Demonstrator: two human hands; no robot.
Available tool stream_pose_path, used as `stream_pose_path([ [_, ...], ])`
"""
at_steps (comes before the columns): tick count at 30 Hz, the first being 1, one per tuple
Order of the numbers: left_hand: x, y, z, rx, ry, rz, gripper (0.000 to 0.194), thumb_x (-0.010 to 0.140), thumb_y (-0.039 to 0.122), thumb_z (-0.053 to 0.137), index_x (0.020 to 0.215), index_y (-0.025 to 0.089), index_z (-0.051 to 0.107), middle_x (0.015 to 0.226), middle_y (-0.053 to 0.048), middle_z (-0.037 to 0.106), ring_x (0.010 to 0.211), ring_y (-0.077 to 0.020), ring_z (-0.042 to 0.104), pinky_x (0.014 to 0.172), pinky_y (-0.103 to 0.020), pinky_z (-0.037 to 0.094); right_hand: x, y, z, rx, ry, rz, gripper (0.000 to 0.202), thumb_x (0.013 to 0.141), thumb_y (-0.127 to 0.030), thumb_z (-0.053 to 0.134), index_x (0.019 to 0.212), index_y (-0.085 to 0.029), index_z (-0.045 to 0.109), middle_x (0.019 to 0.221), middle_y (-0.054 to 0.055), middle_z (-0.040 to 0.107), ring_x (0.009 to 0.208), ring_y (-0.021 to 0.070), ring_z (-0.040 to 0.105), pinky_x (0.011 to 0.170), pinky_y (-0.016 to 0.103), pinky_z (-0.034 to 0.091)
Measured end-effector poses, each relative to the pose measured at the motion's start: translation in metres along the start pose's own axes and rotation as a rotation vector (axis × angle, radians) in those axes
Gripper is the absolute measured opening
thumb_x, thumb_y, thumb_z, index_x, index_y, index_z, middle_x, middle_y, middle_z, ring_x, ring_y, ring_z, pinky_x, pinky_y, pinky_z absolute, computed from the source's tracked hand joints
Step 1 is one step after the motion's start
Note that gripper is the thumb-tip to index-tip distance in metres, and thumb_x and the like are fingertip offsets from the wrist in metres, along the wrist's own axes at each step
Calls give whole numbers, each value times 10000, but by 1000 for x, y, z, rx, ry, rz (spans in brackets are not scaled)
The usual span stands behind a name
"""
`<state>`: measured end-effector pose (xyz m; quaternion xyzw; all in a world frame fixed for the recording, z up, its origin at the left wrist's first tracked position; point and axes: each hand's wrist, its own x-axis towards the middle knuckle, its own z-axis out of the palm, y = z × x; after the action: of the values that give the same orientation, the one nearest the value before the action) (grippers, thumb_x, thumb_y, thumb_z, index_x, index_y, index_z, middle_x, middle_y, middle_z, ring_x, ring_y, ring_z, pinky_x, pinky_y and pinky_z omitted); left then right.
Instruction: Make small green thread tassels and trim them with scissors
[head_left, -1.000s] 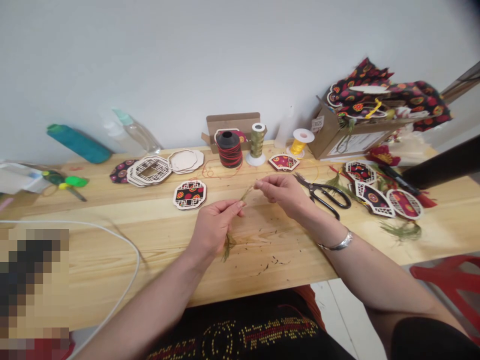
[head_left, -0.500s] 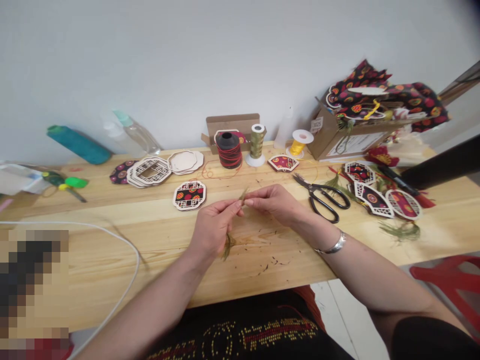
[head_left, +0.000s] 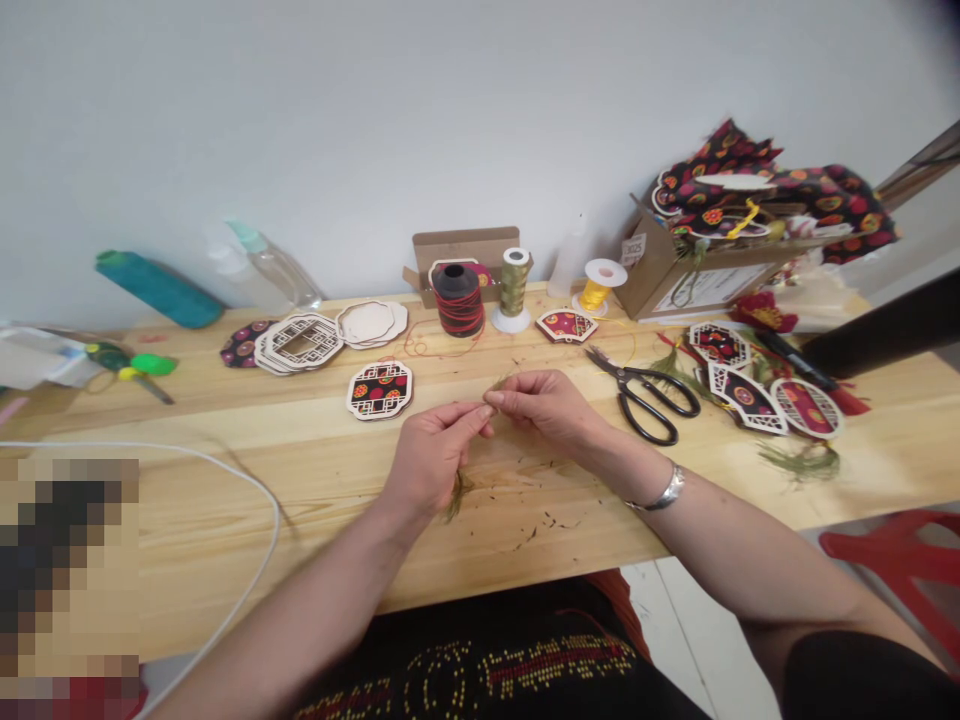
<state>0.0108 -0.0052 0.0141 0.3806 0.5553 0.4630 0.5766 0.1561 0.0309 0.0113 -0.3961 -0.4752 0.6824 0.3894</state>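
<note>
Over the middle of the wooden table, my left hand (head_left: 435, 450) is closed around a green thread tassel (head_left: 457, 495), whose loose strands hang out below the palm. The fingertips of my right hand (head_left: 551, 410) pinch the same bundle at its upper end, right against my left thumb. A few thread ends poke up above the right fingers; the rest of the tassel is hidden in the hands. To the left lies a white-framed ornament (head_left: 379, 391) with patterned fabric. Black-handled scissors (head_left: 652, 395) rest open to the right of my right hand.
At the back stand a red thread spool (head_left: 459, 302), a green-gold spool (head_left: 514, 290) and a yellow spool (head_left: 596, 290). A cardboard box (head_left: 667, 270) with fabric is at the back right, near several ornaments (head_left: 742, 398). A white cable (head_left: 225, 465) curves along the left.
Both hands stay together in nearly the same place. My right fingertips have shifted slightly, and the upper thread ends now lean more to the right.
</note>
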Motion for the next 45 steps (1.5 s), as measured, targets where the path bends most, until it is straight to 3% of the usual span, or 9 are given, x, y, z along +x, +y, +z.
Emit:
stream_pose_path([
  [9, 0, -1, 1, -17, 1, -11, 134, 645, 277, 722, 687, 150, 726, 561, 4, 598, 381, -17, 322, 354, -180, 230, 1, 3, -3, 1, 7, -25, 330, 681, -395, 704, 555, -152, 521, 460, -67, 403, 441, 48, 294, 456, 236, 177],
  [14, 1, 0, 0, -32, -2, -16, 145, 637, 277, 725, 682, 139, 722, 565, 0, 600, 378, -17, 326, 348, -179, 237, 3, 2, -6, 78, 74, -46, 298, 676, -374, 707, 586, -143, 543, 499, -64, 429, 451, 39, 326, 456, 226, 205],
  [18, 2, 1, -1, -108, 20, -52, 171, 619, 273, 738, 699, 124, 717, 576, 3, 591, 372, -8, 300, 332, -170, 215, 7, -1, -11, 39, 188, 33, 340, 713, -454, 645, 704, -114, 645, 547, -39, 481, 457, 40, 350, 438, 223, 200],
  [24, 3, 3, -2, -215, 44, -52, 191, 619, 280, 752, 713, 122, 701, 572, 21, 562, 373, 7, 277, 331, -151, 190, 3, -3, -13, -170, 2, 165, 322, 655, -406, 721, 791, -114, 715, 453, -66, 432, 433, 38, 263, 432, 233, 136],
  [27, 2, 4, -2, -253, -2, -77, 188, 601, 273, 762, 688, 121, 694, 552, 24, 554, 372, 6, 272, 335, -150, 193, 0, 0, -8, -62, -93, 141, 293, 642, -364, 739, 842, -151, 719, 503, -65, 506, 453, 37, 254, 451, 235, 151],
  [31, 1, 5, -1, -254, -59, -127, 196, 575, 274, 767, 665, 117, 692, 530, 21, 548, 372, 2, 269, 340, -150, 201, -1, 1, -3, 76, -210, 113, 217, 662, -361, 725, 689, -148, 693, 592, -39, 574, 493, 43, 290, 476, 240, 170],
  [39, -1, 5, 0, -162, -64, -113, 162, 623, 270, 739, 617, 119, 681, 562, 11, 562, 383, -4, 298, 344, -155, 216, 1, 5, -5, 134, -107, 71, 185, 640, -318, 750, 627, -146, 685, 927, 29, 674, 564, 42, 388, 495, 227, 231],
  [45, -1, 5, 0, -146, -78, -124, 159, 625, 264, 735, 595, 122, 669, 558, 12, 554, 382, -6, 292, 338, -162, 202, 2, 4, -4, 149, -96, 53, 223, 619, -311, 758, 555, -138, 634, 733, 15, 665, 559, 55, 422, 494, 227, 237],
])
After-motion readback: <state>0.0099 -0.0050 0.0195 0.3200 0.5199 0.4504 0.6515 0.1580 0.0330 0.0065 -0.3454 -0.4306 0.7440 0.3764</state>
